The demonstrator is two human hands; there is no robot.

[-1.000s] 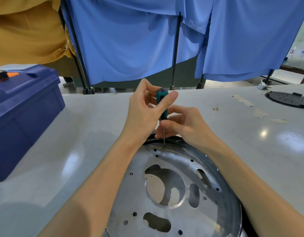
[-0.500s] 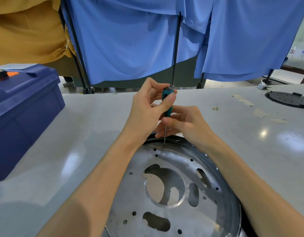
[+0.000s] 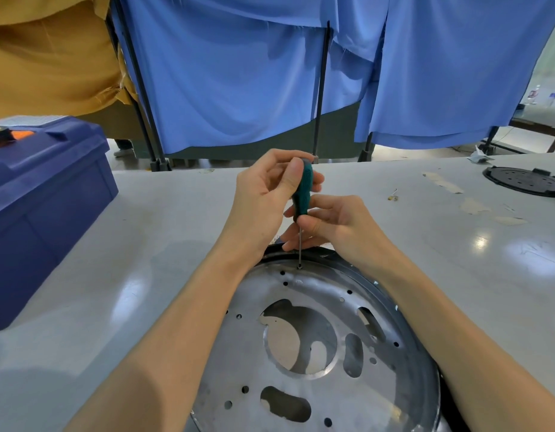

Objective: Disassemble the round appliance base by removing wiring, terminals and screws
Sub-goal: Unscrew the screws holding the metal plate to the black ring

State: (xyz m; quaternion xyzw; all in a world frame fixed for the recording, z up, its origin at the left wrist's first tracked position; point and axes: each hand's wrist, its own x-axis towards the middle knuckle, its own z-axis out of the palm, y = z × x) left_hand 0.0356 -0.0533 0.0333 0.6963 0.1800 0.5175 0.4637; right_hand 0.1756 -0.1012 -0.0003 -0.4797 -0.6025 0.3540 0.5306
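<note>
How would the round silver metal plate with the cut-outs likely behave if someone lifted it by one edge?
The round silver metal plate looks like stamped sheet metal, so it would probably stay stiff, not droop. Its many holes and large central cut-out suggest it is fairly light for its width. The cut-out edges could be sharp, and the smooth shiny face might slip on the glossy white table.

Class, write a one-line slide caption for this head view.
Both hands steady a green screwdriver upright on a screw at the round metal base's far edge.

Single head-worn wide-angle view, facing forward and down, close over the table, curtains behind
</note>
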